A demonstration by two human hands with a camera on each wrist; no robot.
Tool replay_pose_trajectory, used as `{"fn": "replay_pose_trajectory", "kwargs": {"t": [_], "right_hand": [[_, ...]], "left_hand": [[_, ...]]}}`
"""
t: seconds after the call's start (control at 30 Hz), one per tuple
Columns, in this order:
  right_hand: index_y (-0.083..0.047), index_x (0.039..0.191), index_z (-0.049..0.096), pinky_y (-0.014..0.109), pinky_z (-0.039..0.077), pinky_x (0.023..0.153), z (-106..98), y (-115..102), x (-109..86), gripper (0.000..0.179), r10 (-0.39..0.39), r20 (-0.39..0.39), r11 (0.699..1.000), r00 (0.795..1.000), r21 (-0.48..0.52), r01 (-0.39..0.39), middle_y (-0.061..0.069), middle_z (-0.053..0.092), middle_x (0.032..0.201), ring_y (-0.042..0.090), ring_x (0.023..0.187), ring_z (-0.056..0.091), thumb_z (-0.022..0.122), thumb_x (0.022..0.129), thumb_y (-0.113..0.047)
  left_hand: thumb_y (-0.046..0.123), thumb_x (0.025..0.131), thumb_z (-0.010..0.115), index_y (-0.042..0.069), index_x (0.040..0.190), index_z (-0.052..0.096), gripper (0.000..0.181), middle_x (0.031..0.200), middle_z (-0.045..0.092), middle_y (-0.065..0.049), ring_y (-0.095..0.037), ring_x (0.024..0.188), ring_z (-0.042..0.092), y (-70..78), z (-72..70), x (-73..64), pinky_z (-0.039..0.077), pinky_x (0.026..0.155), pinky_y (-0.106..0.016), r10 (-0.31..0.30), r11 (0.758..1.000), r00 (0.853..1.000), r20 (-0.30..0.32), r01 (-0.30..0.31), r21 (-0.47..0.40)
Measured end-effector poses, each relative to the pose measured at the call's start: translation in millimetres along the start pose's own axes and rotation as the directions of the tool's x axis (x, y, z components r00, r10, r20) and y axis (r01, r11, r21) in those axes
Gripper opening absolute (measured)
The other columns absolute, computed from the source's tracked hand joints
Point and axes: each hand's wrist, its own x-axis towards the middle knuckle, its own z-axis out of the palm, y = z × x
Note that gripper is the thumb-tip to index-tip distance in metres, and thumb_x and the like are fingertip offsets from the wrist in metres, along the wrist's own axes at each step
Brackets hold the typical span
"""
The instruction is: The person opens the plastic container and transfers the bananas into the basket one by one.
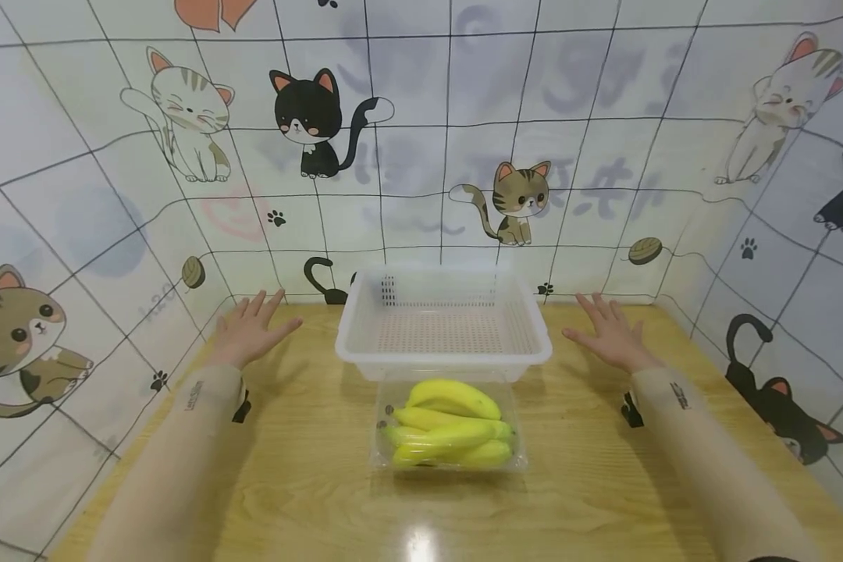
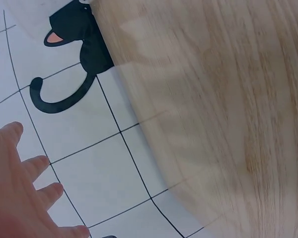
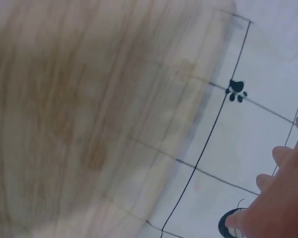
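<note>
A white plastic basket (image 1: 442,365) with perforated walls stands at the back middle of the wooden table. Just in front of it sits a clear plastic box (image 1: 520,457) holding several yellow bananas (image 1: 449,425). To the left of the basket, my left hand (image 1: 249,328) is spread with straight fingers and holds nothing. My right hand (image 1: 610,336) is likewise spread, to the right of the basket, with nothing in it. In the wrist views, the left hand (image 2: 15,188) and the right hand (image 3: 283,193) show extended fingers against the tiled wall covering.
A wall covering (image 1: 414,156) printed with cartoon cats and grid lines encloses the table at the back and both sides. The wooden table top (image 1: 309,484) reaches from the back wall toward the front, with a bright light reflection near its front middle.
</note>
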Motion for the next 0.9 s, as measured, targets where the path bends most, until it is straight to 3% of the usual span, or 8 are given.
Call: {"fn": "replay_pose_trajectory", "kwargs": {"t": [0.27, 0.5, 0.73, 0.9], "right_hand": [[-0.01, 0.156, 0.012, 0.084, 0.0, 0.089, 10, -17, -14.4, 0.078, -0.177, -0.132, 0.975, 0.975, 0.112, 0.192, 0.024, 0.005, 0.158, 0.057, 0.137, 0.003, 0.053, 0.097, -0.041], [-0.009, 0.155, 0.015, 0.082, 0.001, 0.093, 8, -39, -32.5, 0.073, -0.221, -0.181, 0.94, 0.958, 0.223, 0.259, 0.022, 0.006, 0.158, 0.05, 0.141, 0.001, 0.054, 0.098, -0.031], [-0.01, 0.155, 0.02, 0.08, 0.001, 0.096, 1, -67, -47.0, 0.071, -0.309, -0.261, 0.894, 0.915, 0.249, 0.373, 0.022, 0.011, 0.158, 0.049, 0.141, 0.004, 0.057, 0.096, -0.024], [-0.011, 0.155, 0.021, 0.08, -0.002, 0.095, -3, -91, -59.1, 0.071, -0.369, -0.257, 0.87, 0.893, 0.244, 0.429, 0.019, 0.01, 0.159, 0.047, 0.142, 0.001, 0.059, 0.096, -0.024]], "left_hand": [[0.076, 0.09, 0.029, 0.027, 0.157, 0.005, 0.086, 0.16, 0.004, -0.017, -0.049, 0.141, 0.006, 15.6, -1.5, -15.5, 0.002, 0.102, -0.074, 0.055, 0.997, 0.998, -0.012, -0.056, -0.046], [0.066, 0.095, 0.036, 0.027, 0.157, 0.009, 0.078, 0.159, 0.011, -0.018, -0.051, 0.139, 0.016, 31.3, 0.0, -30.0, 0.014, 0.102, -0.073, 0.138, 0.988, 0.988, -0.064, -0.142, -0.058], [0.057, 0.097, 0.045, 0.023, 0.157, 0.015, 0.075, 0.158, 0.018, -0.017, -0.045, 0.139, 0.022, 45.5, 3.0, -48.5, 0.021, 0.105, -0.067, 0.223, 0.968, 0.969, -0.103, -0.232, -0.091], [0.059, 0.097, 0.043, 0.023, 0.156, 0.017, 0.075, 0.158, 0.02, -0.017, -0.045, 0.139, 0.022, 55.7, 5.5, -64.6, 0.02, 0.105, -0.067, 0.257, 0.954, 0.962, -0.089, -0.267, -0.135]]}}
